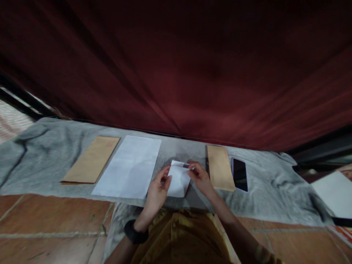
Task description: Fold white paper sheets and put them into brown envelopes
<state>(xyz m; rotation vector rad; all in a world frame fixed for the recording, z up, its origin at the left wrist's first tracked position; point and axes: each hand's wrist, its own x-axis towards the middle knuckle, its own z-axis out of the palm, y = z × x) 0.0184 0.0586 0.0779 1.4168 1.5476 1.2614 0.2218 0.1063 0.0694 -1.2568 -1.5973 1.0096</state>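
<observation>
Grey cloth spread across lower half of frame. Brown envelope on it, left of centre; large white sheet flat just beside. Left hand, lower centre: grip pinched on left edge of folded paper. Folded paper at lower centre, between hands. Right hand: grip pinched at its upper right corner. Then second envelope, dark-screened phone near it, right of centre.
</observation>
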